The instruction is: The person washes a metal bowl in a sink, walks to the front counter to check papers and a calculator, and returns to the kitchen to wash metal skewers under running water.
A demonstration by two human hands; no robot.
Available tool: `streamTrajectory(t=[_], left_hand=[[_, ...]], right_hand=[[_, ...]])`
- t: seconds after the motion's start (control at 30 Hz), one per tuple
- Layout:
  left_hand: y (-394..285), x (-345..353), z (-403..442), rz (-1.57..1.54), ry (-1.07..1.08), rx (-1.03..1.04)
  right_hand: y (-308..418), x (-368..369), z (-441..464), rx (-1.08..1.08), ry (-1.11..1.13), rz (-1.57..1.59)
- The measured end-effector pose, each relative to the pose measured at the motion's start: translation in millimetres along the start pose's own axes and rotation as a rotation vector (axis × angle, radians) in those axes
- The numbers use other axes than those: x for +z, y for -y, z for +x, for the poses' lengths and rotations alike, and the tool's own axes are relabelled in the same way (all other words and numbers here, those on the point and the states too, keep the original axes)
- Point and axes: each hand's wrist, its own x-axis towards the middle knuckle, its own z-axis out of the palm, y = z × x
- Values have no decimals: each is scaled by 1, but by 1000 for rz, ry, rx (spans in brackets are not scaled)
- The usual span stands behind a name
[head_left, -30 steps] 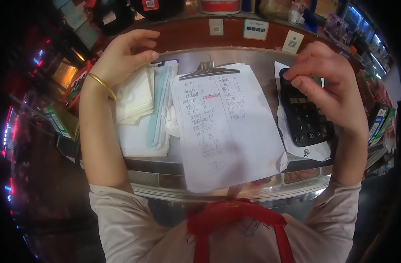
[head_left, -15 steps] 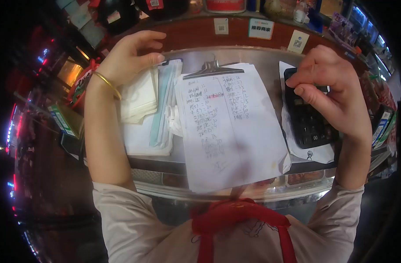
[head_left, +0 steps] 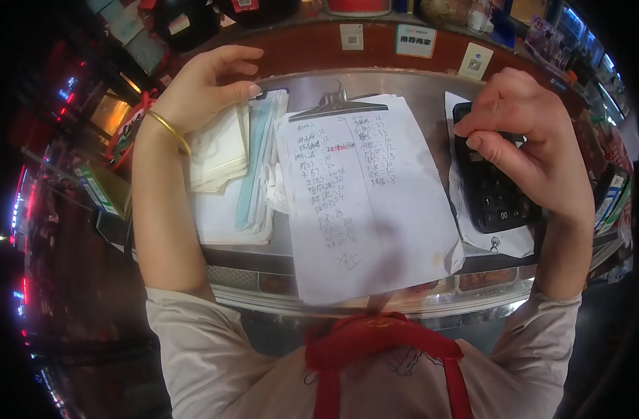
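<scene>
My left hand (head_left: 218, 78) hovers at the upper left, with fingers loosely bent and the thumb apart, holding nothing visible. Below it lies a stack of pale paper slips (head_left: 221, 153) on larger sheets. My right hand (head_left: 518, 133) is over a black calculator (head_left: 497, 192) and covers part of its keys. Its fingers are curled, with the index fingertip and thumb tip close but slightly apart; nothing shows between them. Between my hands lies a clipboard (head_left: 340, 105) with handwritten sheets (head_left: 410, 202) of columns of writing and numbers, one entry marked in red.
A crumpled white tissue (head_left: 274, 187) sits left of the clipboard. Behind the metal counter runs a reddish-brown ledge carrying printed code cards (head_left: 476, 61) and a sign (head_left: 415, 42). Dark jars (head_left: 183, 24) stand at the back left, boxes (head_left: 612, 195) at the right.
The view has shifted very slightly. Both hands keep nearly the same pose and place, and the papers and calculator stay where they were.
</scene>
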Motion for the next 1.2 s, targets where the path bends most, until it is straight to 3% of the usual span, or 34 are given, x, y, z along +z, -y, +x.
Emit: streamTrajectory(t=[0.4, 0.53, 0.7, 0.77, 0.87, 1.0, 1.2], left_hand=[[-3, -1, -1, -31, 9, -23], [-4, -3, -3, -39, -9, -36], [3, -7, -3, 36, -36, 31], [5, -6, -2, 30, -27, 34], [5, -6, 1, 28, -11, 13], [5, -2, 0, -5, -20, -26], [8, -4, -1, -61, -20, -29]], right_hand=[[15, -2, 0, -15, -45, 18], [56, -9, -14, 19, -256, 51], [121, 12, -82, 115, -750, 331], [107, 31, -66, -641, -820, 482], [117, 44, -71, -644, -644, 766], [137, 68, -76, -657, -884, 824], [128, 65, -70, -757, -829, 837]])
